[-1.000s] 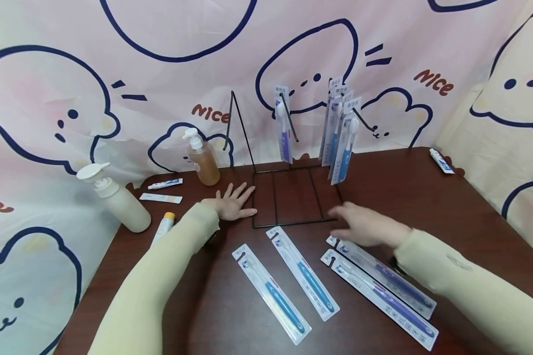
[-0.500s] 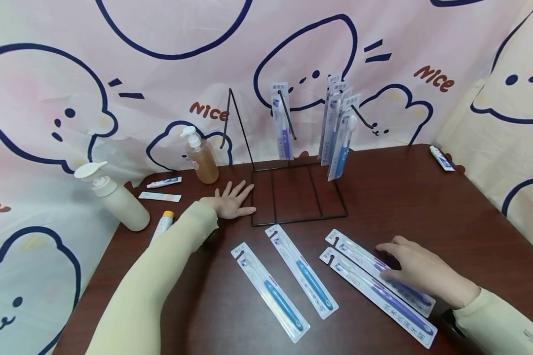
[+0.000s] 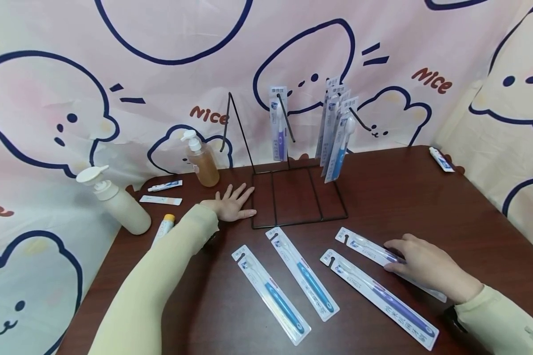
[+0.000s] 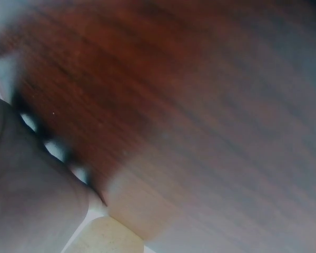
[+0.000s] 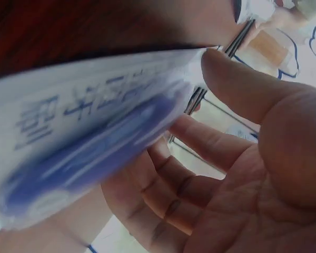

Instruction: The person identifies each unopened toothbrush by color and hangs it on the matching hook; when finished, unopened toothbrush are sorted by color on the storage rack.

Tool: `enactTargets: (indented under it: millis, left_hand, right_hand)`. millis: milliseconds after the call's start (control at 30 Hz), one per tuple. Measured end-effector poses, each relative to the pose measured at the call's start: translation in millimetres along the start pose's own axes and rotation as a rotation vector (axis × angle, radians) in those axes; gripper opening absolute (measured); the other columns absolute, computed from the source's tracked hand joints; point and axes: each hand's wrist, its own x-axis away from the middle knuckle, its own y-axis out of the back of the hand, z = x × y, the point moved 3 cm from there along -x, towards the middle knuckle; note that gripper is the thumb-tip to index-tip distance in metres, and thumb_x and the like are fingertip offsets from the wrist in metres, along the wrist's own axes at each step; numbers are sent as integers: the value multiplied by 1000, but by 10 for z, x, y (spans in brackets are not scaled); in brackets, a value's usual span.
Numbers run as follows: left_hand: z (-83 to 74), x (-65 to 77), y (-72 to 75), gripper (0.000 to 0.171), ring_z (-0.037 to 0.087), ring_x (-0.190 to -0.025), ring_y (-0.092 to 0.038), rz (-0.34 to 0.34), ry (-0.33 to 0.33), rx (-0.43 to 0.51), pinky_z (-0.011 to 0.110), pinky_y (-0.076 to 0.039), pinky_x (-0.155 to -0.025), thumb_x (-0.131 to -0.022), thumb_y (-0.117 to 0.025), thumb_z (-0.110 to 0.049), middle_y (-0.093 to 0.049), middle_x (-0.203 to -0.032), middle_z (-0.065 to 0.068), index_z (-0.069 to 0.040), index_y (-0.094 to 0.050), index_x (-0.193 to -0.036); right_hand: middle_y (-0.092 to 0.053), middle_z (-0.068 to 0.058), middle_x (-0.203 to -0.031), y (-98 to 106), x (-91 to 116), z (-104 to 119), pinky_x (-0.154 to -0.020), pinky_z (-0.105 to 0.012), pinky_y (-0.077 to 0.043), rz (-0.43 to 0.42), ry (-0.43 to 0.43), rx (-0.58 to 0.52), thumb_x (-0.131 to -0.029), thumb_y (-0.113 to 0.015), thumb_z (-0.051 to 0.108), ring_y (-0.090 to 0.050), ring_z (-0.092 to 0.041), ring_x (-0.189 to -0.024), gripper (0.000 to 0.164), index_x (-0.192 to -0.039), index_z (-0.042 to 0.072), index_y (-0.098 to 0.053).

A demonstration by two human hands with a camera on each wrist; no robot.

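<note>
My right hand (image 3: 426,261) pinches a purple packaged toothbrush (image 3: 373,251) across its width, thumb at one edge and fingers at the other. Up close in the right wrist view, its purple handle (image 5: 105,142) shows through the clear blister. A second purple packaged toothbrush (image 3: 382,296) lies just in front of it on the table. Fingers spread, my left hand (image 3: 233,203) rests on the tabletop and touches the left side of the black wire rack (image 3: 299,223). The left wrist view shows mostly blurred wood.
Two blue packaged toothbrushes (image 3: 273,296) lie in the middle front. Packaged toothbrushes (image 3: 337,143) hang from the rack's middle and right hooks. On the left stand pump bottles (image 3: 124,207), with small tubes nearby. A small toothpaste tube (image 3: 441,159) lies at the far right.
My right hand has gone from beside the rack to the upper purple packaged toothbrush and taken hold of it. That pack has shifted slightly right, away from its neighbour. The left hand stays put.
</note>
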Motion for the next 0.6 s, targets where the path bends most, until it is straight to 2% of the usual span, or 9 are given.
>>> enactTargets:
  millis: [267,333,467,600]
  left_hand:
    - [-14,18,-22,84,40,-135,12,-19,-4,-2,66,-1,-98,-84,-28,-73,16,-152,3,-32,10,-146]
    - [7,-5,-56,84,38,-135,13,-20,4,-2,66,1,-99,-82,-26,-75,16,-152,1,-34,11,-146]
    - [48,-51,-95,84,36,-135,15,-20,15,-12,65,2,-99,-80,-24,-77,18,-152,-2,-38,13,-144]
    - [8,5,-34,85,40,-135,13,-26,-5,1,67,1,-98,-83,-27,-74,16,-152,3,-32,11,-146]
  right_hand:
    - [-58,-6,-86,8,-77,47,-59,-38,-44,30,21,7,-66,-82,22,-52,-17,-72,52,-110,6,-61]
    - [-56,-3,-84,24,-86,50,-59,-36,-43,28,33,7,-66,-81,23,-51,-15,-70,47,-106,8,-61]
    - [-51,3,-76,117,-111,90,-55,-32,-38,-5,26,-43,-72,-77,23,-45,-11,-63,28,-92,13,-61]
    - [-55,3,-74,315,-145,209,-51,-29,-37,-86,17,-153,-77,-74,19,-46,-11,-59,20,-90,14,-60]
